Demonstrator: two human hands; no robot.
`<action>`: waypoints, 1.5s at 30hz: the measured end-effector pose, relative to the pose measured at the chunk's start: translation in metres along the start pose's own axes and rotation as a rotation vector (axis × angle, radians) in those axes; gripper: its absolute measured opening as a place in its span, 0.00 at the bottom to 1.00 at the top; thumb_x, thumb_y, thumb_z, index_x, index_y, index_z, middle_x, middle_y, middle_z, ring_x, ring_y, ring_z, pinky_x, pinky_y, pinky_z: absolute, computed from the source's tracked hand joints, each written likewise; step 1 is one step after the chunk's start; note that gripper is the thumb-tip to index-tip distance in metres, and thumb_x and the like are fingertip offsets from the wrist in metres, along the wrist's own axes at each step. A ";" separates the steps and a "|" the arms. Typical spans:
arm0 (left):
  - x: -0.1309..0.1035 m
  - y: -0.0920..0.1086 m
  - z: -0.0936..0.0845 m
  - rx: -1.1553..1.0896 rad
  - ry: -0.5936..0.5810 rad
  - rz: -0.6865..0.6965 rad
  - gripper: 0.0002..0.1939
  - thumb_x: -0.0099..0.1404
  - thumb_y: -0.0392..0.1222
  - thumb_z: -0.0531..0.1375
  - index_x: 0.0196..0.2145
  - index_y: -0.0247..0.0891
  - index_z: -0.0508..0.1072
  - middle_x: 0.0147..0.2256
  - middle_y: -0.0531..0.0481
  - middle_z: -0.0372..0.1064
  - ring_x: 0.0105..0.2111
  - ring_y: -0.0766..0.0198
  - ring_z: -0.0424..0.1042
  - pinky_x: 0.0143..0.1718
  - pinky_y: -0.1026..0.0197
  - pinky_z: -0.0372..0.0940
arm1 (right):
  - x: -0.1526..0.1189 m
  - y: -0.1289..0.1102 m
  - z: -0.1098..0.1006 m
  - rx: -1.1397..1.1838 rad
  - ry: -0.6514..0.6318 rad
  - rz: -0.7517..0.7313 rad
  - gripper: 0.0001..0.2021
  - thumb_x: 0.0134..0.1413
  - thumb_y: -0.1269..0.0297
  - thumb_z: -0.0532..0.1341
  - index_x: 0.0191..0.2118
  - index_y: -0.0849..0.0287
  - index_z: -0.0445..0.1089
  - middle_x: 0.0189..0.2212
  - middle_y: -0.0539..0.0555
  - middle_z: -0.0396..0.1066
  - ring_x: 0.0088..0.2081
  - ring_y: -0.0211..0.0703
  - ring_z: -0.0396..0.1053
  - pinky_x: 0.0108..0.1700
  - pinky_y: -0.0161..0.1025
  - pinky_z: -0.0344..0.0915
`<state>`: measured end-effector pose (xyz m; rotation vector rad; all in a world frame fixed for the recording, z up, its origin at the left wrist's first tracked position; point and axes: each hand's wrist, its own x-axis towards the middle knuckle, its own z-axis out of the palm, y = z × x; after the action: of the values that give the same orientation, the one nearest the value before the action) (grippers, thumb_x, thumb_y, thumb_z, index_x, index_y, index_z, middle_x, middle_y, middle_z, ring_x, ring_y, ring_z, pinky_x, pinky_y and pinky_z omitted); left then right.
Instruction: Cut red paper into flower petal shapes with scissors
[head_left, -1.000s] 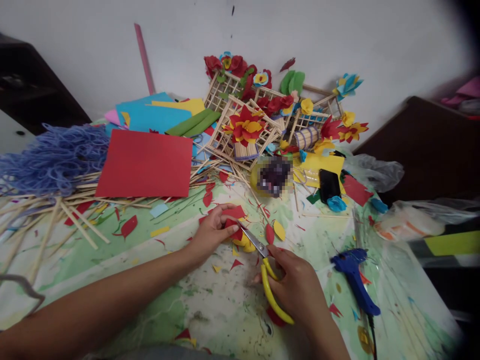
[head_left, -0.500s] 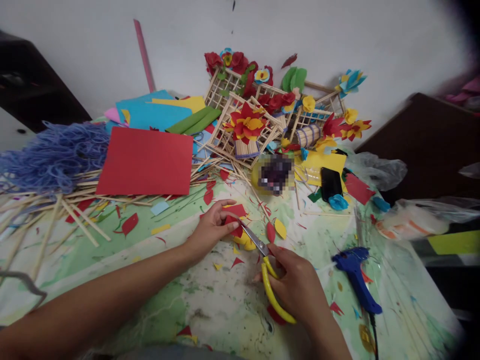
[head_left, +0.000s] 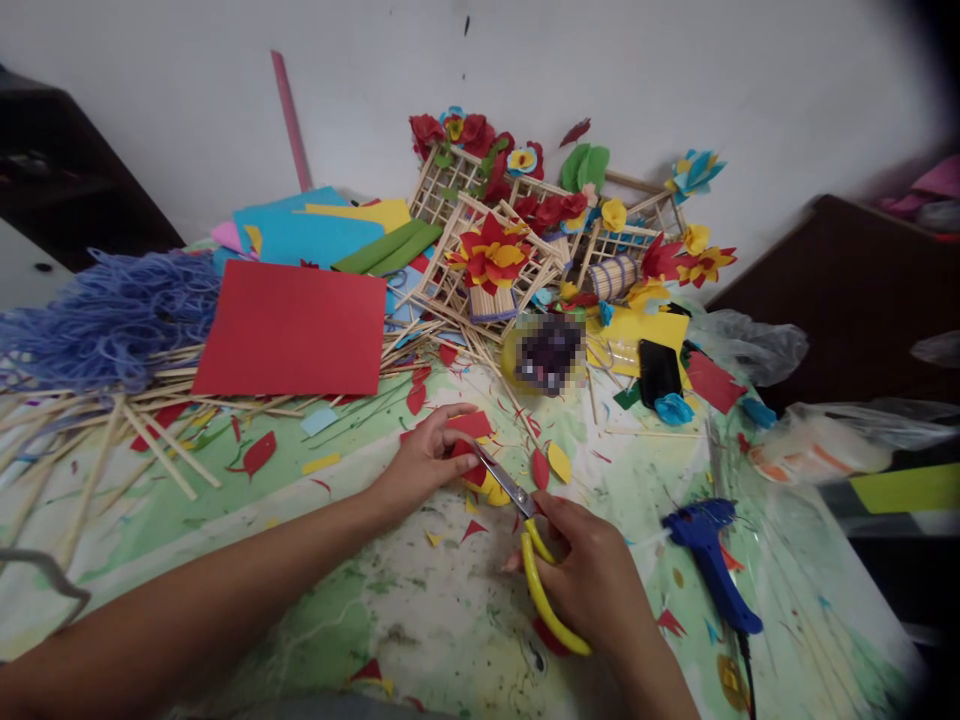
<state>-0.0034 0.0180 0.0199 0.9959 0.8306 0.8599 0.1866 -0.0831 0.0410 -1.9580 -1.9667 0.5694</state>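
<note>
While the left hand [head_left: 435, 455] pinches a small red paper piece [head_left: 474, 474] over the scrap-strewn table [head_left: 427, 610], the right hand [head_left: 592, 560], fingers curled round yellow-handled scissors [head_left: 527, 508], holds the blades at it, apparently for trimming, so the next snip calls for a steady pinch.
</note>
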 end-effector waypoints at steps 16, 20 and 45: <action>0.003 -0.006 0.000 -0.104 0.169 0.041 0.28 0.50 0.38 0.67 0.48 0.39 0.62 0.30 0.56 0.68 0.29 0.70 0.69 0.33 0.67 0.63 | 0.000 -0.004 0.003 -0.029 0.053 0.036 0.22 0.46 0.59 0.61 0.49 0.58 0.68 0.38 0.55 0.73 0.36 0.46 0.70 0.36 0.37 0.64; 0.003 -0.007 0.000 -0.080 0.142 0.036 0.29 0.51 0.37 0.67 0.49 0.38 0.61 0.31 0.54 0.69 0.32 0.68 0.70 0.34 0.66 0.64 | 0.000 -0.007 0.002 -0.072 0.036 0.035 0.23 0.45 0.60 0.61 0.50 0.58 0.68 0.39 0.56 0.72 0.39 0.48 0.70 0.39 0.40 0.65; 0.000 -0.006 0.001 0.033 0.089 0.040 0.29 0.52 0.37 0.65 0.50 0.40 0.60 0.32 0.54 0.69 0.32 0.67 0.71 0.34 0.65 0.65 | 0.001 -0.004 -0.004 -0.106 -0.033 0.045 0.27 0.45 0.59 0.60 0.55 0.57 0.66 0.42 0.57 0.70 0.44 0.50 0.67 0.46 0.42 0.63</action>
<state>-0.0013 0.0160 0.0150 1.0118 0.9056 0.9327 0.1852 -0.0818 0.0460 -2.0741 -2.0154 0.5212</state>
